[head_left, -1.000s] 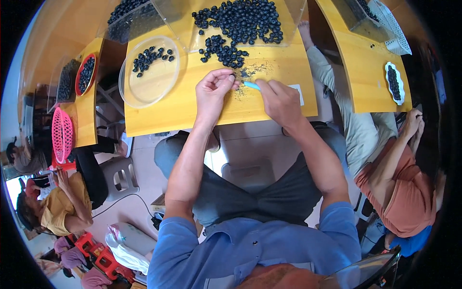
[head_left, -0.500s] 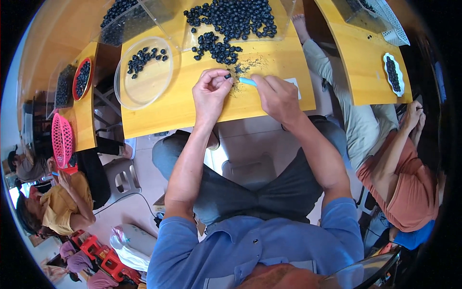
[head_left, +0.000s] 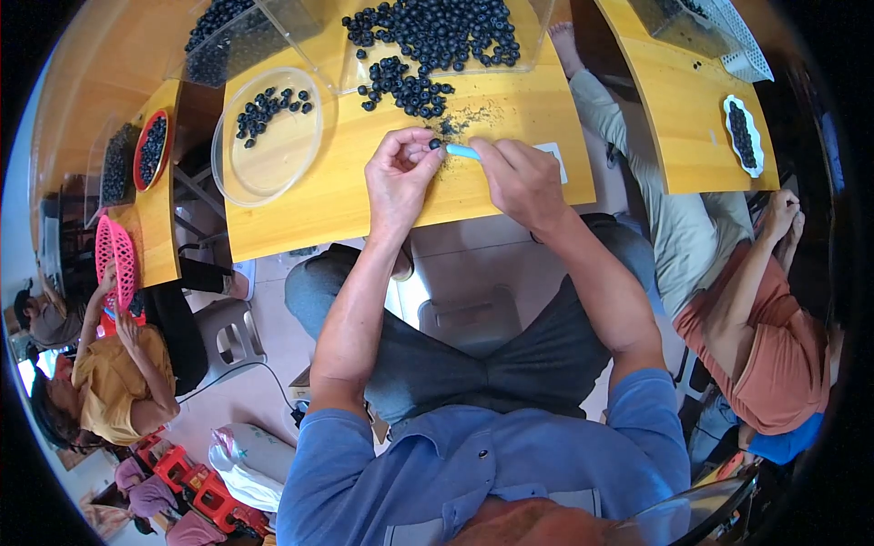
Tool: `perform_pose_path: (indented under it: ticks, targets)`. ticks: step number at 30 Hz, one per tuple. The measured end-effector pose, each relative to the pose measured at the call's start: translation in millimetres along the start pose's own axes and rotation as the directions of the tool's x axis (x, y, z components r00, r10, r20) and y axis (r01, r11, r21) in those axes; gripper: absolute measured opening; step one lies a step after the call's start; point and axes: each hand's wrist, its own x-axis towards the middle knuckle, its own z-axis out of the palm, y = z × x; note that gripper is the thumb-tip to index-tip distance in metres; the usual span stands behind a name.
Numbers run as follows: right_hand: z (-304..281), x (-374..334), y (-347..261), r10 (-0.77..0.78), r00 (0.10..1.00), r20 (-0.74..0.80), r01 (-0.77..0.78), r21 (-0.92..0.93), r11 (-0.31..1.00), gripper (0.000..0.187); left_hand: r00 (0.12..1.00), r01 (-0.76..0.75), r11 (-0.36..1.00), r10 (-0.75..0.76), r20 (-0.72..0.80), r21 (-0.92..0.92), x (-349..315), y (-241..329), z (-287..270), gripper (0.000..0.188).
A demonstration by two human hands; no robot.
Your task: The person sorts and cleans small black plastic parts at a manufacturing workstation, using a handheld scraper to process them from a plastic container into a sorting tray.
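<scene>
Gap's closed: turquoise tool (head_left: 463,151), gripped in curled right hand (head_left: 528,180), now right at black bead (head_left: 435,144) pinched by left hand (head_left: 398,173); bead's within working reach.

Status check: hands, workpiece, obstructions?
Left fingers: pinching dark round piece. Right fingers: gripping light-blue tool close beside it, contact unclear. Dark crumbs on tabletop beyond; nothing visibly blocking.

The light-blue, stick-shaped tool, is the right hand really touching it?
Touching. The head view shows the right hand closed around the light-blue, stick-shaped tool, with one end poking out past the fingers toward the left hand.
</scene>
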Motion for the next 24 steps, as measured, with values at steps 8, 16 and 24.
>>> perform_pose_path:
  ticks: [8, 16, 24]
  targets:
    - [0.2, -0.6, -0.5, 0.008, 1.0, 0.029, -0.007, -0.017, 1.0, 0.034, 0.999, -0.034, 0.998, 0.033, 0.023, 0.049, -1.2, 0.7, 2.8, 0.035]
    - [1.8, -0.8, -1.3, -0.011, 0.999, 0.032, 0.013, -0.062, 0.998, 0.035, 1.0, -0.018, 0.991, 0.017, 0.004, 0.133, -3.1, 3.5, 4.0, 0.036]
    - [1.5, -0.2, -3.4, -0.004, 0.999, 0.044, 0.006, -0.058, 0.998, 0.034, 1.0, 0.002, 0.994, -0.003, 0.008, 0.107, -5.1, 5.5, 4.1, 0.039]
